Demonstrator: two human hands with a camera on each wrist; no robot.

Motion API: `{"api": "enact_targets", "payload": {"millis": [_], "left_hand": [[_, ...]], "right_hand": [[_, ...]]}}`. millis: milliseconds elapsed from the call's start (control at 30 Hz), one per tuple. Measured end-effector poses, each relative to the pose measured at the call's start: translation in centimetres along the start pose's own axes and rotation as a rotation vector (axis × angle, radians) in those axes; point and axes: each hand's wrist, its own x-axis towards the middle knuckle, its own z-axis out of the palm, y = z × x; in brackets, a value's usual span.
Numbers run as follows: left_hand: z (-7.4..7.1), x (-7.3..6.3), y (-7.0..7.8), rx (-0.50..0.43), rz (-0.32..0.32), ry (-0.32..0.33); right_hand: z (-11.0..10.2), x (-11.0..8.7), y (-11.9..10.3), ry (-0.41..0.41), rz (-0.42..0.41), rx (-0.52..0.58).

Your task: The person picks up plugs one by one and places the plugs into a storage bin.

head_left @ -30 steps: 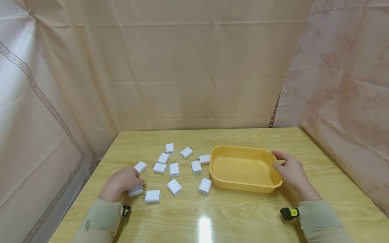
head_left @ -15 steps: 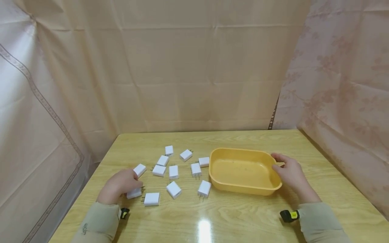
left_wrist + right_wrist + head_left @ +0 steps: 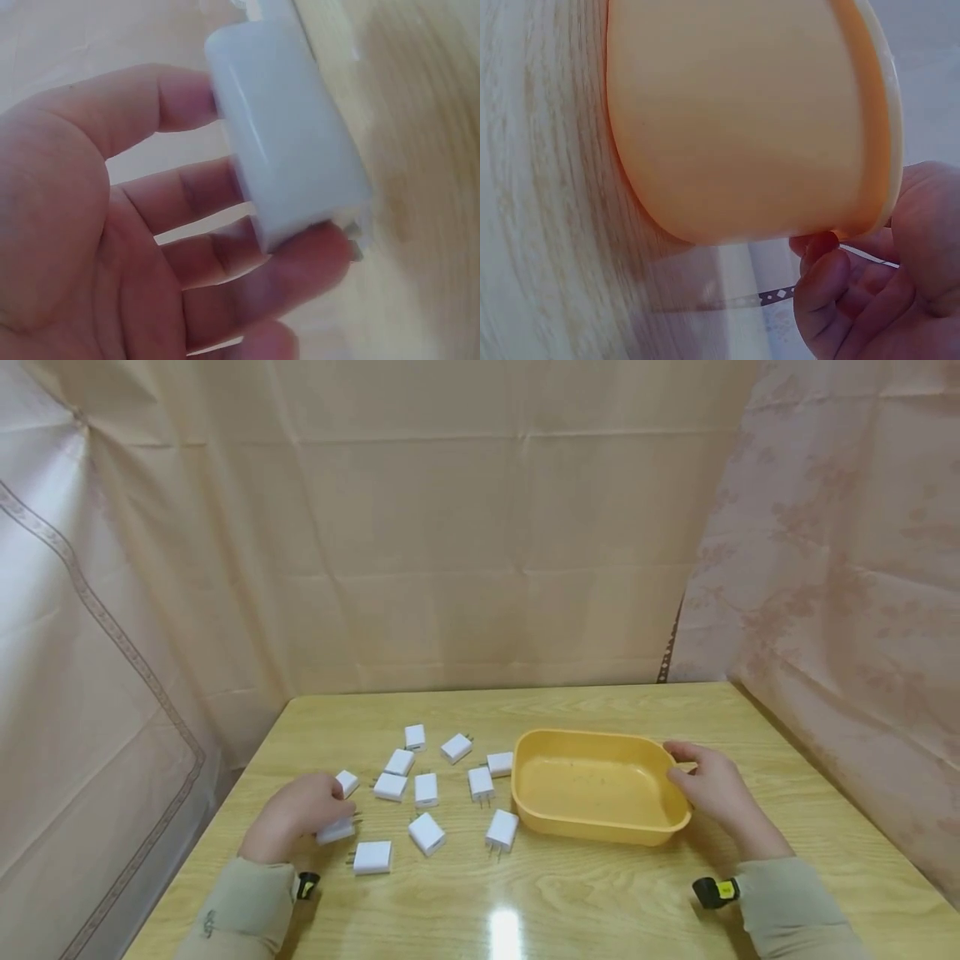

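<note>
Several white plug adapters [image 3: 426,789] lie scattered on the left half of a wooden table [image 3: 570,893]. My left hand [image 3: 328,814] grips one adapter [image 3: 335,832] at the near-left edge of the group. In the left wrist view my fingers [image 3: 187,202] curl behind that adapter [image 3: 289,142], close above the tabletop. An empty yellow tray [image 3: 525,810] stands right of the adapters. My right hand [image 3: 686,772] holds its right rim. In the right wrist view the tray [image 3: 742,112] fills the frame, with my fingers [image 3: 829,289] under its rim.
Beige cloth [image 3: 480,552] hangs behind the table and on the left, and flowered cloth [image 3: 847,610] on the right. The table's edges run close to the cloth on three sides. A glare spot [image 3: 506,927] shines on the near wood.
Hardly anything differs. The view has shifted slightly, so everything sits a little further left. Both hands keep the same holds.
</note>
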Motion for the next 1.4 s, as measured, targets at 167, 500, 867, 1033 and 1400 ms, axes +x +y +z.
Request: {"api": "enact_targets", "payload": {"millis": [167,500,867,1033,1400], "left_hand": [[-0.1,0.3,0.6,-0.007,0.028,0.02],[-0.4,1.3,3.4,-0.03,0.059,0.084],[0.1,2.9,7.1,-0.022,0.158,0.18],[0.6,3.7,8.8,-0.017,0.239,0.237],[2.0,4.7,12.7,-0.007,0.296,0.243]], "right_hand": [[-0.1,-0.1,-0.2,-0.017,-0.001,0.007],[-0.3,-0.1,-0.2,-0.035,0.007,0.016],[-0.3,-0.2,-0.3,-0.04,0.011,0.036],[-0.5,-0.3,-0.3,-0.052,0.017,0.039],[-0.3,-0.4,-0.4,-0.037,0.008,0.062]]}}
